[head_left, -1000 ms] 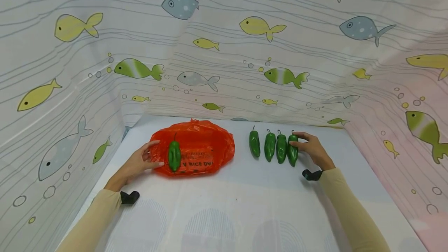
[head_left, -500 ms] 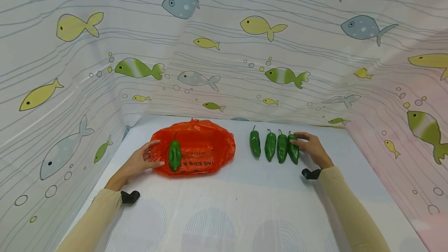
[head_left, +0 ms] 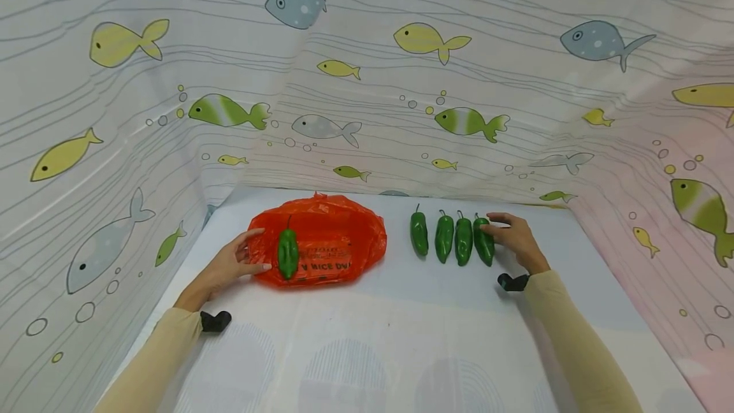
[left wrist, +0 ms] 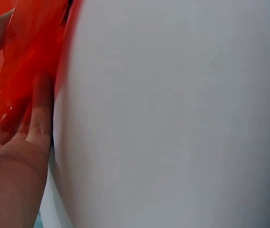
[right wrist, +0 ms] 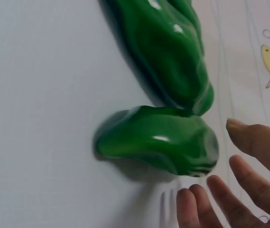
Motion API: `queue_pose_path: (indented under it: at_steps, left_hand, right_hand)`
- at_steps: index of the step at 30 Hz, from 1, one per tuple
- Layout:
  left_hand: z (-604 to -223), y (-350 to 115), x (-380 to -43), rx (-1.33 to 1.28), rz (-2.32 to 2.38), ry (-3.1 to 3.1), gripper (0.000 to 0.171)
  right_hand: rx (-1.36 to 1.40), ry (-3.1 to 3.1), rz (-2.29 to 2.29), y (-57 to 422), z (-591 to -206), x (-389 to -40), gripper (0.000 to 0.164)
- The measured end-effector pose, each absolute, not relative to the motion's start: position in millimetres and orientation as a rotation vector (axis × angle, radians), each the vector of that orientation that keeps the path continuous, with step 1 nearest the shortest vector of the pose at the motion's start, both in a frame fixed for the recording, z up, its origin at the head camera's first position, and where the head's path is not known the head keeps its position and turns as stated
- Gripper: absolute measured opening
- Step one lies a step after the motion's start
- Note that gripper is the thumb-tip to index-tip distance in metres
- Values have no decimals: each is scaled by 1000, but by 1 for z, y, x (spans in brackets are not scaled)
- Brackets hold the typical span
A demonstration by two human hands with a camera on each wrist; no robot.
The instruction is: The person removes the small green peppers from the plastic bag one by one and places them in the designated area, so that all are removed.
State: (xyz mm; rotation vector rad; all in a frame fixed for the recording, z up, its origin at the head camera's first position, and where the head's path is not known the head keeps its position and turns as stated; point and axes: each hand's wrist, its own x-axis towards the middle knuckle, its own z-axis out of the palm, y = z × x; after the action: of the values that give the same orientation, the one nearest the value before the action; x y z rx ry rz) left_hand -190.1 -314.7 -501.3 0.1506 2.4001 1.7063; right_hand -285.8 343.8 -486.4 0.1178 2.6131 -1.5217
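Beside each other on the table lie several glossy green peppers with thin stems. My right hand (head_left: 512,239) is at the rightmost pepper (head_left: 485,244), its thumb and fingers spread. In the right wrist view a gap shows between the fingertips (right wrist: 234,128) and that pepper (right wrist: 161,140). At the left, my left hand (head_left: 226,268) holds the left rim of a red plastic bag (head_left: 358,241), with fingers on both sides of the plastic (left wrist: 30,47). Another green pepper (head_left: 288,253) rests at the bag's left part, near the left thumb.
White tabletop (head_left: 367,311) stretches between and in front of the arms. Fish-patterned cloth walls (head_left: 373,101) close off the back and both sides. Next to the rightmost pepper stand a second pepper (head_left: 464,241), a third pepper (head_left: 444,239) and a leftmost pepper (head_left: 419,232) set slightly apart.
The rightmost pepper's lower tip has swung to the right, so it slants the other way. My right hand has let go of it and drawn slightly right. The left hand stays put.
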Motion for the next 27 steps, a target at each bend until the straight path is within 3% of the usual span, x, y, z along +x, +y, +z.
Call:
queue_pose_path:
  at_steps: [10,27]
  left_hand:
    - [-502,-315,-191,155,1710,2396,91]
    - [-498,-313,-191,151,1671,2416,92]
  right_hand:
    - [60,2661,-1652,330,-463,-283,56]
    - [-223,2534,-1635,286,-443,-282,54]
